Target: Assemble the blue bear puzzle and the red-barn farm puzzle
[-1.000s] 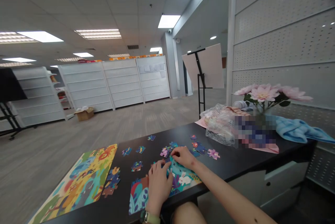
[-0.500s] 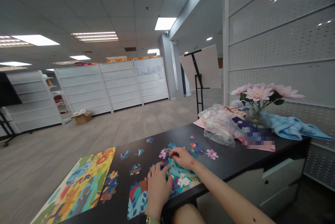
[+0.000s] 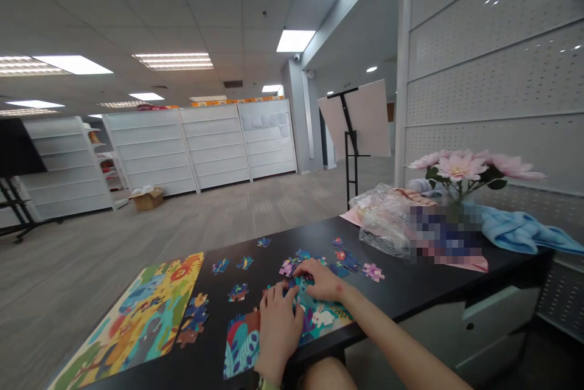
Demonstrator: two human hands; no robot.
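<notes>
A partly joined jigsaw puzzle point(image 3: 323, 317) with a white rabbit on teal lies at the desk's front edge. My left hand point(image 3: 280, 323) rests flat across it, fingers extended and apart, the fingertips near its upper part. Beside it, my right hand point(image 3: 319, 280) bends over the puzzle's upper edge, with index finger and thumb curved down onto a puzzle piece there; the fingers partly hide this piece. Purple loose pieces point(image 3: 287, 267) lie just beyond the right fingertips. A joined section with a red and blue pattern point(image 3: 241, 344) shows left of my left hand.
A yellow animal picture sheet point(image 3: 146, 311) lies at the left, beside a joined strip of pieces point(image 3: 194, 320). Several loose pieces point(image 3: 238, 292) are scattered over the black desk point(image 3: 274, 247). Clear plastic wrapping point(image 3: 385, 222), a flower vase point(image 3: 460, 210) and a blue cloth point(image 3: 520, 229) stand at right.
My right hand has lowered slightly onto the puzzle, its fingers pressing closer to the surface. My left hand stays in place on it. The view has shifted slightly.
</notes>
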